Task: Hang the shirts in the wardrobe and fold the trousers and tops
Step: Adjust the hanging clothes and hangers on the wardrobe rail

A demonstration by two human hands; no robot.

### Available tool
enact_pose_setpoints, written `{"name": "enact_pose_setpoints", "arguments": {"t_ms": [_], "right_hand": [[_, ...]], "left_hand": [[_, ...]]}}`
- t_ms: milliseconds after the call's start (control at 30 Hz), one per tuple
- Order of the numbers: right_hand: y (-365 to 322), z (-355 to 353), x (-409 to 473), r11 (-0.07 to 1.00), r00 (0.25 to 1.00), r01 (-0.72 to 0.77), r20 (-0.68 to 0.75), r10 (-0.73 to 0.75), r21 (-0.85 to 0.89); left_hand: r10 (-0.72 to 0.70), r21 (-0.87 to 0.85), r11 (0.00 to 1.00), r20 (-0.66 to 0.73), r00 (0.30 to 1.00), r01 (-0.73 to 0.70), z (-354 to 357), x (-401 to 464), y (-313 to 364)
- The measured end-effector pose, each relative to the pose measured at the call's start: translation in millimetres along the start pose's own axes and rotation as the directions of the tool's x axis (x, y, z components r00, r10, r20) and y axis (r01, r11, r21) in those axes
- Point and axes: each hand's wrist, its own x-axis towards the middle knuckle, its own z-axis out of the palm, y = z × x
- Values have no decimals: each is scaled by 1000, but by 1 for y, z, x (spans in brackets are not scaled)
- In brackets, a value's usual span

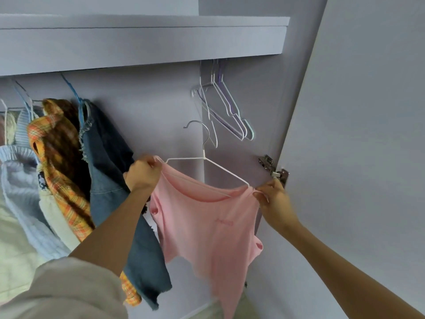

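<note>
Soft pink shirt (207, 226) draped on a thin white wire hanger (204, 166) with a metal hook, held up just below the wardrobe's flat shelf (142, 42). Left hand (142, 173) fingers pinch the hanger's left end and fabric; right hand (273, 196) fingers pinch the right shoulder seam. Left of the shirt hang frayed denim (115, 180) and an orange plaid shirt (57, 146); bare wire hangers (230, 111) dangle above it.

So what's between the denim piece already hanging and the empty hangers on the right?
In the head view, between the denim garment and the empty hangers there is only bare wardrobe back wall; lower down, the white hanger carrying the pink top.
</note>
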Motion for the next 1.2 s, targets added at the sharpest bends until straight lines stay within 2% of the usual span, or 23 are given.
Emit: {"name": "enact_pose_setpoints", "arguments": {"t_ms": [200,300,400,467,567,633,733,800,867,1033,1200], "right_hand": [[-4,9,2,996,999,26,-36,-29,-84],[-6,17,2,998,999,29,-33,-31,-63],[-7,29,0,1000,1000,-25,-3,25,-19],[-12,39,3,998,998,-62,5,62,-10],[-33,54,14,994,995,-104,2,104,40],[-55,66,28,989,994,-105,18,104,100],[-91,88,50,993,998,-60,33,57,104],[-114,103,61,995,1000,-22,9,22,96],[-139,120,72,992,1000,13,-26,-10,123],[-189,140,94,982,991,86,-119,-67,167],[-243,151,118,976,992,90,-105,-71,199]], "left_hand": [[157,-160,974,-36,987,-160,-3,-14,9],[250,-83,966,56,967,-246,-3,-19,5],[218,89,970,91,972,-226,-8,-18,-5],[232,197,955,-30,972,-221,-17,-18,-14],[309,331,921,-297,903,-207,-36,-18,-29],[243,356,927,-326,914,-119,-54,-13,-37],[48,309,951,-207,977,18,-72,-2,-51],[50,235,972,-138,989,-16,-77,1,-60],[74,170,984,-147,986,-48,-83,3,-67],[162,186,974,-184,969,-128,-92,12,-77],[115,126,988,-182,977,-93,-97,18,-82]]}}
